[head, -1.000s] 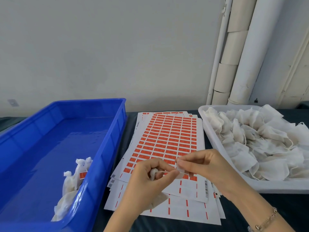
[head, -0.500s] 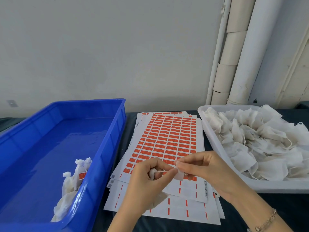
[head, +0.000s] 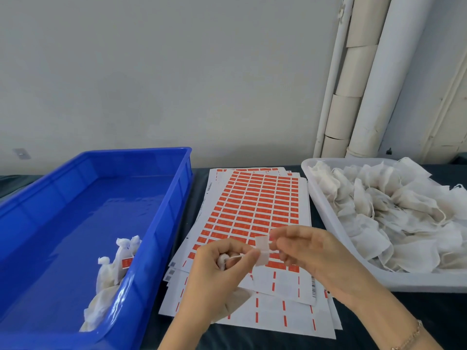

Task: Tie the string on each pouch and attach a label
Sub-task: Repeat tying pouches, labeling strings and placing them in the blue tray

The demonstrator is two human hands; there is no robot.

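While the left hand keeps gripping the pouch, the right hand pinches the label, now more exposed.

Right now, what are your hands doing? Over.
Left hand grips small white cloth pouch. Right hand pinches white paper label by thin white string. Nothing in the way.

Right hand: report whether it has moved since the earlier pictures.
No, hardly: the right hand still pinches the label over the lowest red rows of the sheets, left of the tray.

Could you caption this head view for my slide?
Left hand grips a pouch; right hand pinches a label at its string.
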